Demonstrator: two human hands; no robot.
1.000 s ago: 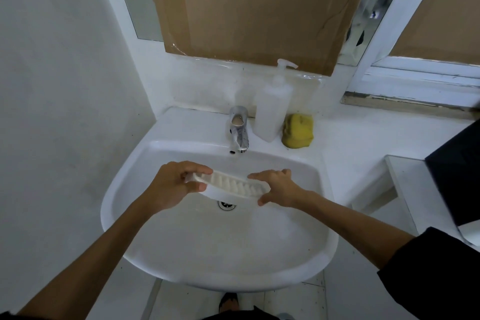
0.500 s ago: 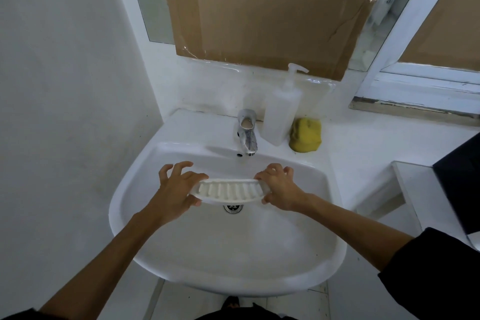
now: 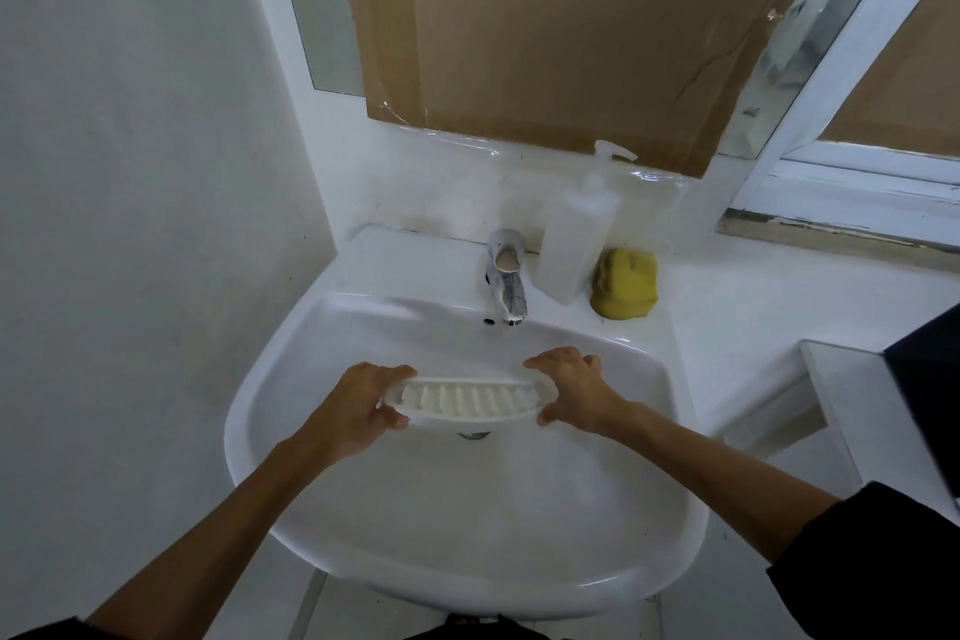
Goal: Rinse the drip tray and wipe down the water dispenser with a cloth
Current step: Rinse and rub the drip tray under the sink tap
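Both hands' grip pinching drip tray (image 3: 467, 398) ends over sink (image 3: 291, 509), faucet (image 3: 506, 283), soap bottle (image 3: 576, 239), sponge (image 3: 626, 283) behind

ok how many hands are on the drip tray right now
2. The left hand grips the left end of the drip tray, the right hand its right end, over the sink.

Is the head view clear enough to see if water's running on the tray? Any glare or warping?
Head view: soft, even light, no hard shadows; small highlights on the sink rim and tap. Wide-angle bending curves the window frame. Tray ribs are sharp, held by left hand and right hand; no stream visible.
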